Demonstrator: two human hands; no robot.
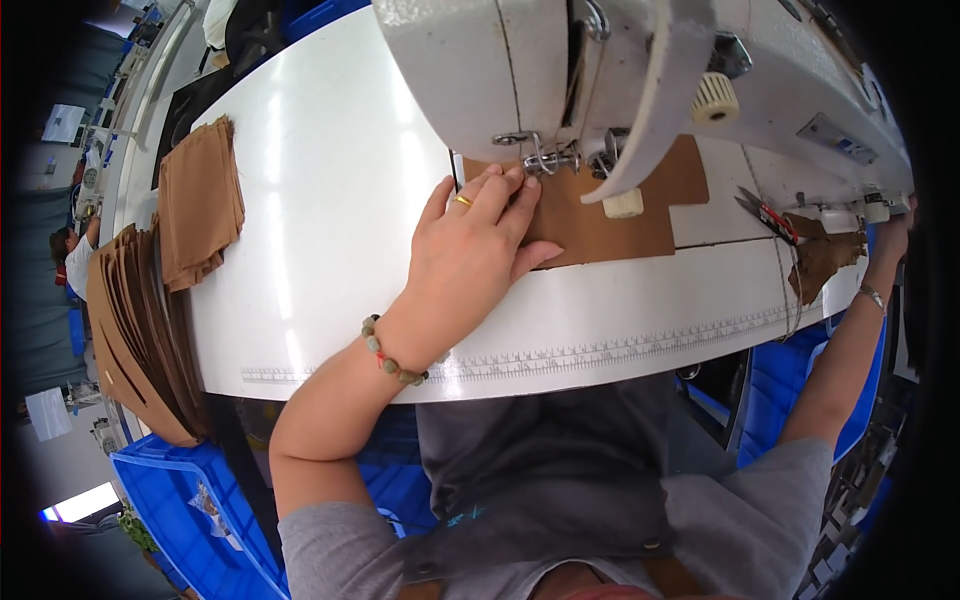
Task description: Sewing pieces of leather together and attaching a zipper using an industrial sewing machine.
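Observation:
My left hand (pixel 470 235) lies on a flat brown leather-like piece (pixel 620 228), its fingers stretched out and pressing the piece's left part to the white table. The fingertips are close to the presser foot and needle area of a sewing machine (pixel 540 165). Part of the brown piece runs beneath the machine head, where it is hidden. My right arm reaches out to the far right, and my right hand (pixel 897 228) is at the machine's right end. Its fingers are mostly out of sight, so what it touches is unclear.
Red-handled thread snips (pixel 768 215) and a dark brown scrap (pixel 828 262) lie right of the brown piece. Stacked brown pieces (pixel 200 205) rest at the table's left, with more hanging over the edge (pixel 135 330). Blue bins (pixel 200 510) stand below. A printed ruler (pixel 560 355) follows the front edge.

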